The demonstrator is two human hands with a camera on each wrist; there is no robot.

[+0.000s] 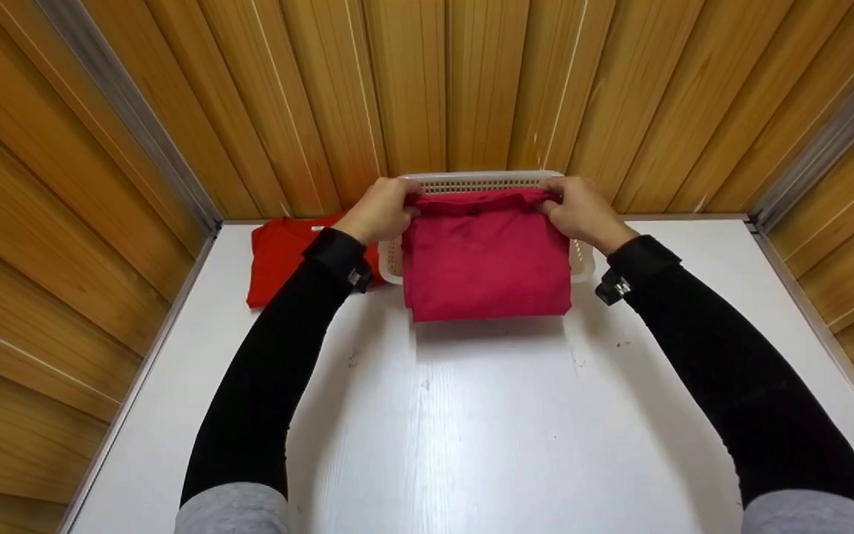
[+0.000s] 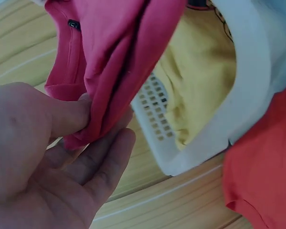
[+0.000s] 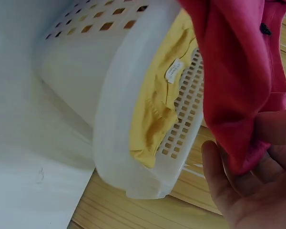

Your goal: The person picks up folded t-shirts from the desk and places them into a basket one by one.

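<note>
Left grip (image 1: 382, 211) and right grip (image 1: 581, 213) pinching pink shirt (image 1: 488, 263) at its 10 and 2 o'clock, over basket (image 1: 482, 176). Red cloth (image 1: 279, 256), basket's 9 o'clock.

The folded crimson cloth (image 1: 490, 267) blocks my way into the white perforated plastic basket (image 1: 479, 176); a brown plank wall (image 1: 482, 89) stands behind. I have room nearer me, over the white tabletop (image 1: 486, 423).

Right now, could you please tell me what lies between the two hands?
The pink garment spans the stretch from the left hand to the right hand; the head view shows this.
</note>
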